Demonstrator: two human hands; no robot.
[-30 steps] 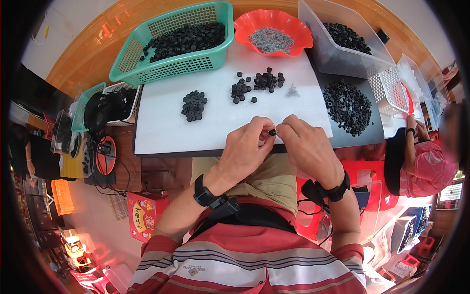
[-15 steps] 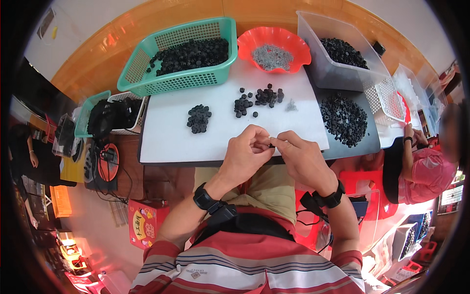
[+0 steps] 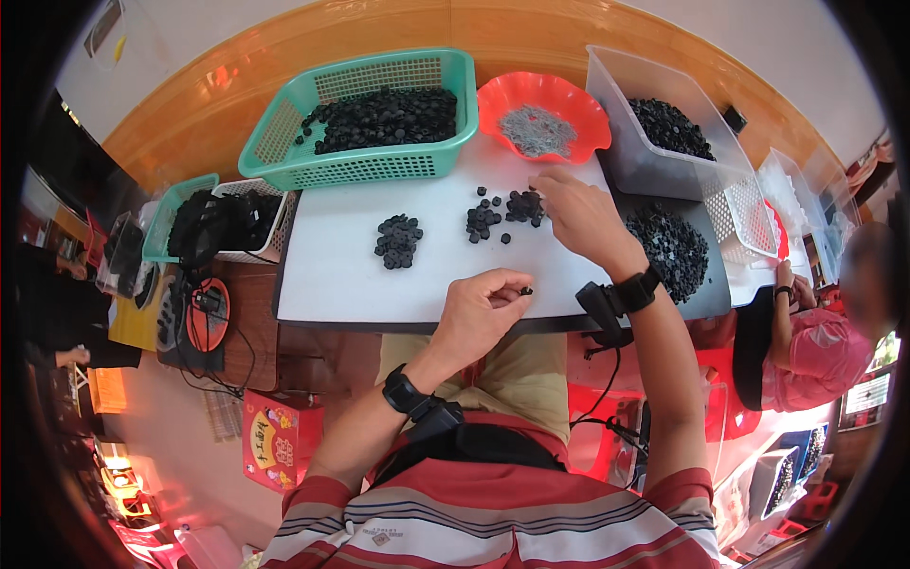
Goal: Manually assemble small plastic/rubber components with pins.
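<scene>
My left hand (image 3: 482, 311) is held over the front edge of the white work surface (image 3: 341, 294), pinching a small black round part (image 3: 526, 291) between thumb and fingertips. Farther off, my right hand (image 3: 586, 223) reaches over the surface, its bent fingers at the right side of a small heap of black round parts (image 3: 524, 209). What those fingertips grip, if anything, is hidden. Just left of that heap lie more loose black parts (image 3: 482, 222). A separate cluster of black parts (image 3: 397, 241) rests on the left half of the surface.
A green basket (image 3: 360, 173) of black parts stands at the back, beside a red scalloped bowl (image 3: 597, 114) of small grey pieces. At right are a clear bin (image 3: 607, 71) and a large black heap (image 3: 668, 251). A co-worker in pink (image 3: 810, 356) sits far right.
My right hand has left my left hand and moved forward to the small black heap, covering the little grey pile there. My left hand stays near the front edge, still pinching.
</scene>
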